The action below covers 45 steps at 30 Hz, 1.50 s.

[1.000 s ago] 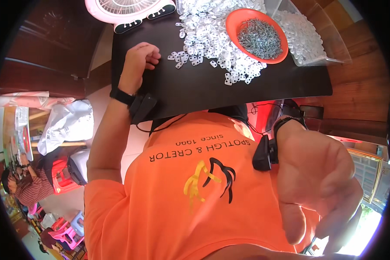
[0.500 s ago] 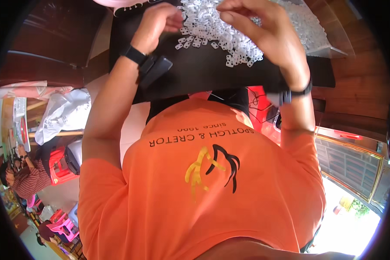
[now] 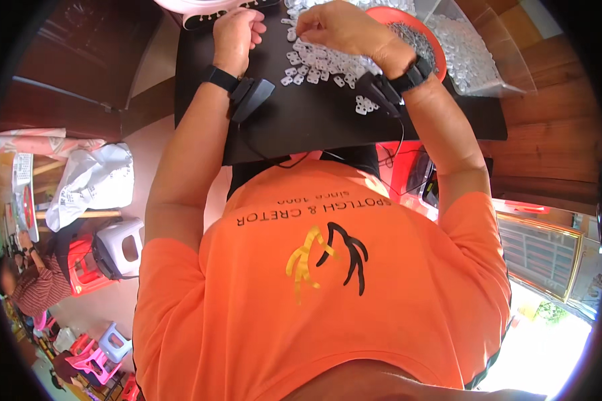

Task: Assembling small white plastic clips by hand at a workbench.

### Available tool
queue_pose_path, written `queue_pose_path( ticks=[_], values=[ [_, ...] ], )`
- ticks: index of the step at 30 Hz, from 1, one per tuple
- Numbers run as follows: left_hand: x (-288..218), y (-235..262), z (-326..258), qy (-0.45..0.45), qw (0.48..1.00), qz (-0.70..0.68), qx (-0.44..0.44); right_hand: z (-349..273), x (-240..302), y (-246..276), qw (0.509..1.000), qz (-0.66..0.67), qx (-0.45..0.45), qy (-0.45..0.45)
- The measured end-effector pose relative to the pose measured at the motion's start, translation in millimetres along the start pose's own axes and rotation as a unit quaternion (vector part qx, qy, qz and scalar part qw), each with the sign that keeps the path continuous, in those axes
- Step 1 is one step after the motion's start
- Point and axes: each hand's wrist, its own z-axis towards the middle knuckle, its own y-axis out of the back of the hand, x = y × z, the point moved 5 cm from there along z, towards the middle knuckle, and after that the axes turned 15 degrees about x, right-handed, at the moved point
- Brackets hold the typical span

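My left hand [image 3: 237, 35] is closed at the far left of the black table [image 3: 267, 130], its fingers curled in; whatever they hold is hidden. To its right, my right hand [image 3: 344, 28] reaches over a heap of small white plastic pieces with holes [image 3: 328, 62]. Its thumb and fingers come together at the heap's left side, and I cannot make out what is between them. Behind my right wrist stands an orange-red bowl [image 3: 436, 41] of small grey parts.
A clear plastic bin [image 3: 515, 63] of small whitish pieces stands at the far right. Near my left hand is a pale pink object [image 3: 194, 5] with a black-and-white edge. Dark devices with cables are strapped to both wrists. Plastic stools [image 3: 90, 267] and people are off to the left.
My right hand has moved left and turned, its spread thumb and fingers now together. My left hand has moved slightly left and curled further. The orange-red bowl has come into sight.
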Motion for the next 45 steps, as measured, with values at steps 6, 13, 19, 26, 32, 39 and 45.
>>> queue_pose_path(
  ticks=[6, 13, 19, 26, 32, 39, 45],
  values=[
    [11, 10, 9, 0.012, 0.996, -0.066, -0.056, 44, -42, -19, 0.988, -0.117, 0.035, -0.094],
    [7, 10, 5, 0.008, 0.998, -0.039, -0.046, 75, -66, -53, 0.957, -0.199, 0.133, -0.164],
    [9, 5, 4, 0.018, 1.000, -0.021, -0.015, 77, -56, -50, 0.956, -0.244, 0.077, -0.141],
    [6, -7, 0, 0.028, 0.999, -0.008, 0.028, 76, -66, -46, 0.965, -0.139, 0.124, -0.186],
    [1, -16, -6, 0.038, 0.997, 0.011, 0.061, 46, -68, -8, 0.976, 0.153, -0.015, -0.155],
    [-18, -52, -23, -0.051, 0.985, -0.023, 0.164, 1, -38, -24, 0.836, 0.517, -0.127, -0.133],
    [-20, -58, -27, -0.089, 0.984, -0.024, 0.155, -9, -29, -39, 0.790, 0.588, -0.143, -0.099]
  ],
)
